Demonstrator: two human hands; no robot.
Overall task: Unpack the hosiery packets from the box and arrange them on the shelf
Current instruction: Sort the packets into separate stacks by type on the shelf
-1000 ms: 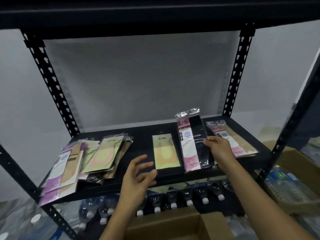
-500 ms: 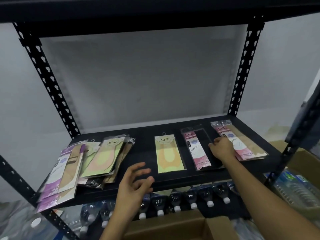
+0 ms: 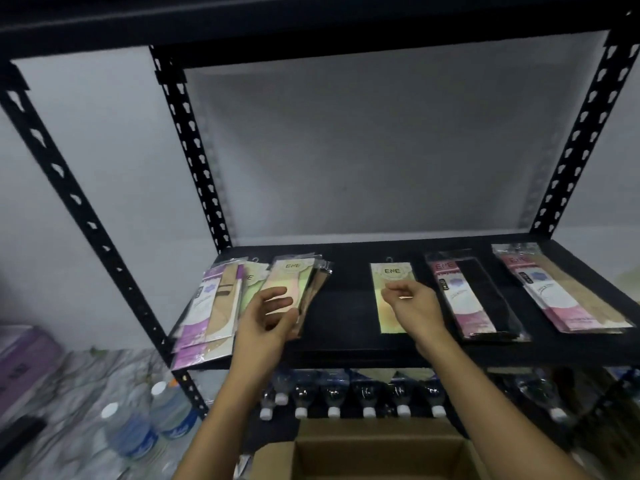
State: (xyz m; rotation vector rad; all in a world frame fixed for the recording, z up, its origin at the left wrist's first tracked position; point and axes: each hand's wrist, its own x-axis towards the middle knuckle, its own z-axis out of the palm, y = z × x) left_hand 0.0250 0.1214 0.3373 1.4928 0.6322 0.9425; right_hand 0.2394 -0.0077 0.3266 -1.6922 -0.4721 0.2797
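Hosiery packets (image 3: 263,299) in a loose fanned pile at left of shelf (image 3: 346,348); three more flat in a row to the right: yellow-green packet (image 3: 391,282), black-and-pink packet (image 3: 474,296), pink-and-beige packet (image 3: 561,292). Black-and-pink packet now released, no longer tilted up — one more placement done. Right hand (image 3: 412,303) shifted left over yellow-green packet, fingers loosely curled, nothing held. Left hand (image 3: 266,323) raised onto pile; pinching or merely touching top packet — cannot tell. Box (image 3: 377,455) below, open, contents hidden. Bottles (image 3: 367,393) beneath shelf, not obstructing.
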